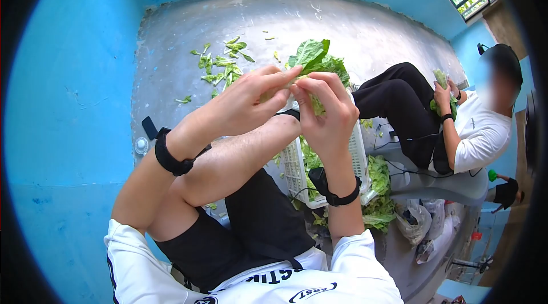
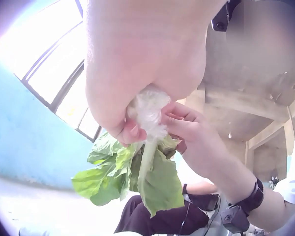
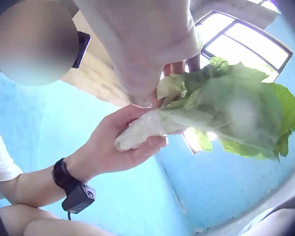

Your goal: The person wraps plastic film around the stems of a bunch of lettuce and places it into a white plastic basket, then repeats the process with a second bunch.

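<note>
Both my hands hold one leafy green vegetable (image 1: pixel 310 56) up in front of me, above my raised knee. My left hand (image 1: pixel 273 88) grips its pale stalk end, fingers curled under the stalk (image 3: pixel 146 129). My right hand (image 1: pixel 319 94) pinches the leaves just above the stalk. In the left wrist view the white stalk base (image 2: pixel 148 112) sits between my left thumb and fingers, the green leaves (image 2: pixel 155 184) hang below it, and my right hand (image 2: pixel 189 125) touches it from the side. In the right wrist view the broad leaves (image 3: pixel 233 105) spread to the right.
A white plastic basket (image 1: pixel 358 158) with greens stands on the concrete floor beneath my hands. Torn leaf scraps (image 1: pixel 221 63) lie further out. A small black object (image 1: pixel 149 128) rests by the blue wall. Another person (image 1: pixel 476 133) sits at the right, holding greens (image 1: pixel 442 82).
</note>
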Action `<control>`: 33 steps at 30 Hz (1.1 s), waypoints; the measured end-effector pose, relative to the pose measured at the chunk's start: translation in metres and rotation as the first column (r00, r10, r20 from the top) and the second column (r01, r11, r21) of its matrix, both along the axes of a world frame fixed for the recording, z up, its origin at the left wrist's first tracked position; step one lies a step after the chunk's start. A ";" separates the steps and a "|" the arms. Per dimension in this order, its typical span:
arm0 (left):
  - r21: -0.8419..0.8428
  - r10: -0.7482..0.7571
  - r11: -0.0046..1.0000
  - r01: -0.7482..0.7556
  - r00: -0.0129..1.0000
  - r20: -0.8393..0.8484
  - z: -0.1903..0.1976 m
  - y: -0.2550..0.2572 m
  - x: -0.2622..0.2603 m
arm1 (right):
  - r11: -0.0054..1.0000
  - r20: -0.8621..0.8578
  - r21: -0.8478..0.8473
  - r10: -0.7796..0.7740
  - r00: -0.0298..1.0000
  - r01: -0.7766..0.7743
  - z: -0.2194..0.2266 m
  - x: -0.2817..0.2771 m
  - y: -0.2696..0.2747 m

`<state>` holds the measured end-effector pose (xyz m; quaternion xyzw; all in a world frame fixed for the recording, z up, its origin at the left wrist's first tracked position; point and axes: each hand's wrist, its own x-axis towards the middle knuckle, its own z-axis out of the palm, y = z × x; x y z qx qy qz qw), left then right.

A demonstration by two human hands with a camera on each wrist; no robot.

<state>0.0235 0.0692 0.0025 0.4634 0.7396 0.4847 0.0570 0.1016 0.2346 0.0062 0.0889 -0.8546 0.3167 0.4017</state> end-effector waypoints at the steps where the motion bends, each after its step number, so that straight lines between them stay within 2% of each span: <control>1: 0.018 -0.022 1.000 0.023 0.999 -0.044 -0.001 -0.001 -0.003 | 1.000 0.001 0.001 0.000 1.000 0.000 0.002 0.000 0.000; 3: 0.036 -0.044 0.998 0.047 0.995 -0.088 -0.001 -0.002 -0.003 | 1.000 0.011 0.000 -0.015 1.000 0.015 0.006 -0.002 0.000; 5: -0.005 0.006 1.000 -0.006 1.000 -0.016 0.006 -0.006 -0.001 | 0.999 0.049 -0.038 0.012 0.999 -0.010 0.012 -0.005 0.002; 8: 0.028 0.071 0.997 -0.070 0.997 -0.012 -0.003 -0.007 -0.004 | 0.996 0.086 -0.066 0.067 0.994 -0.061 0.007 -0.016 0.009; 11: -0.012 0.100 0.995 -0.099 0.993 0.068 -0.003 -0.007 -0.004 | 0.930 0.189 -0.282 0.294 0.937 -0.235 -0.002 -0.030 0.019; 12: -0.016 0.097 0.995 -0.096 0.993 0.070 -0.005 -0.007 -0.005 | 0.930 0.190 -0.286 0.292 0.937 -0.232 -0.004 -0.034 0.020; 14: -0.019 0.107 0.994 -0.105 0.978 0.177 -0.016 -0.005 -0.010 | 0.938 0.246 -0.251 0.301 0.921 -0.239 -0.011 -0.040 0.019; 15: -0.020 0.107 0.994 -0.105 0.979 0.175 -0.026 -0.004 -0.011 | 0.926 0.270 -0.288 0.322 0.907 -0.244 -0.017 -0.041 0.018; 16: 0.015 0.144 0.989 -0.149 0.974 0.174 -0.036 -0.004 -0.013 | 0.926 0.261 -0.287 0.322 0.910 -0.245 -0.019 -0.042 0.016; 17: 0.053 0.181 0.980 -0.193 0.968 0.173 -0.044 -0.003 -0.016 | 0.947 0.218 -0.250 0.258 0.941 -0.201 -0.021 -0.042 0.015; 18: 0.052 0.181 0.980 -0.192 0.969 0.168 -0.046 -0.002 -0.016 | 0.964 0.178 -0.218 0.194 0.965 -0.154 -0.024 -0.039 0.014; 20: 0.065 0.152 0.983 -0.171 0.960 0.234 -0.048 0.000 -0.017 | 0.961 0.174 -0.243 0.175 0.969 -0.130 -0.029 -0.038 0.013; 24: 0.037 0.130 0.989 -0.143 0.963 0.236 -0.030 0.001 -0.011 | 0.949 0.117 -0.288 0.171 0.978 -0.131 -0.034 -0.037 0.009; 26: 0.059 0.128 0.988 -0.142 0.972 0.196 -0.026 0.002 -0.010 | 0.962 0.064 -0.248 0.135 0.989 -0.115 -0.035 -0.037 0.009; 28: 0.083 0.124 0.987 -0.139 0.980 0.158 -0.027 0.004 -0.009 | 0.956 0.111 -0.283 0.116 0.987 -0.081 -0.030 -0.033 0.008; 30: 0.132 0.186 0.971 -0.201 0.976 0.113 -0.033 0.006 -0.010 | 0.948 0.159 -0.315 0.099 0.982 -0.044 -0.025 -0.028 0.008; 32: 0.122 0.211 0.966 -0.229 0.967 0.142 -0.035 0.009 -0.007 | 0.900 0.202 -0.429 0.174 0.964 -0.073 -0.024 -0.019 0.012; 33: 0.117 0.242 0.957 -0.264 0.955 0.169 -0.035 0.010 -0.006 | 0.900 0.203 -0.432 0.170 0.964 -0.068 -0.029 -0.015 0.016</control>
